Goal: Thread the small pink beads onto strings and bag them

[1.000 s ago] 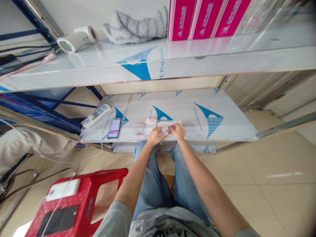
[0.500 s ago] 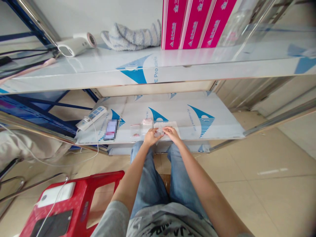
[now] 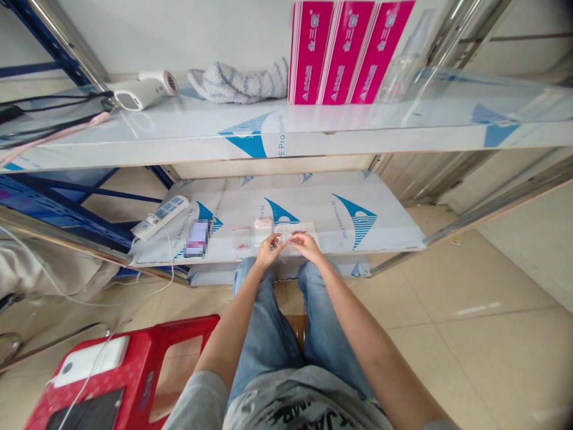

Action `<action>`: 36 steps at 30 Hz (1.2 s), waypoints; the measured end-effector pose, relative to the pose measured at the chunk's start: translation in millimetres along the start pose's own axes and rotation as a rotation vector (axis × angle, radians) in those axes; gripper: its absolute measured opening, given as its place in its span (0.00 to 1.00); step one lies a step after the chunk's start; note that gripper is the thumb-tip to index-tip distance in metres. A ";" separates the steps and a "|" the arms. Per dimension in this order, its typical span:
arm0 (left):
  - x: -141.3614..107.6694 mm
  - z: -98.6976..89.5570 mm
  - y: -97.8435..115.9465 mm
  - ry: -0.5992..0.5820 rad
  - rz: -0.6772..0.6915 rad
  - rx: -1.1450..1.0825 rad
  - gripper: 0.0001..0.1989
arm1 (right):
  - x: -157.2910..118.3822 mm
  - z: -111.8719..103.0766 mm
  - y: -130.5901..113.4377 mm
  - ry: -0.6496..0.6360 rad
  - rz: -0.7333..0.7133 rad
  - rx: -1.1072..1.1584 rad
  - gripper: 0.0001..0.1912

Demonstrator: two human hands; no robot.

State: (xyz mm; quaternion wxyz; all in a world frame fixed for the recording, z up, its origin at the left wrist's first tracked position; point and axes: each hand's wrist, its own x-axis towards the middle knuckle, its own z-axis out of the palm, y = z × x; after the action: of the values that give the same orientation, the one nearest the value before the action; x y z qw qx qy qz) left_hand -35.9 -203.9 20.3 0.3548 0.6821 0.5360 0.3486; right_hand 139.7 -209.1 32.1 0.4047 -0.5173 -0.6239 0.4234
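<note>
Both hands meet just above the front edge of the lower shelf. My left hand is closed, its fingertips pinching a small clear plastic bag. Close beside it, my right hand is closed on the same bag from the right. What the bag holds is too small to make out. Behind the hands lies a white sheet. To the left are a stack of small clear bags with pink edges and another clear bag with small red pieces.
A phone and a power strip lie at the shelf's left. Above are a hair dryer, a towel, pink boxes and a spray bottle. A red stool stands lower left.
The view has shifted slightly, so the upper shelf sits lower. Both hands have drawn closer together, and the clear bag between them now shows more plainly.
</note>
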 end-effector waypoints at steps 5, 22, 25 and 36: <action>1.6 -1.0 -3.1 -0.011 0.003 -0.128 0.18 | -5.4 -14.8 5.7 0.021 0.047 0.080 0.18; 4.5 7.0 -4.3 0.002 -0.010 -0.252 0.16 | -14.5 -15.0 12.3 -0.091 0.030 0.101 0.14; 5.7 5.2 -4.3 -0.049 -0.021 -0.282 0.15 | -15.2 -14.9 14.5 -0.064 0.033 0.089 0.14; 3.2 -2.3 0.5 -0.112 -0.155 -0.498 0.17 | -17.3 -11.9 15.1 -0.047 0.140 0.150 0.13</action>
State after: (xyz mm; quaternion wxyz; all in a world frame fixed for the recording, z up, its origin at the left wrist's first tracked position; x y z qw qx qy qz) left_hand -37.1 -200.6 22.2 0.5663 0.5490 0.4639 0.4033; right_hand 157.8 -223.2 20.4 0.3968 -0.5179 -0.5622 0.5082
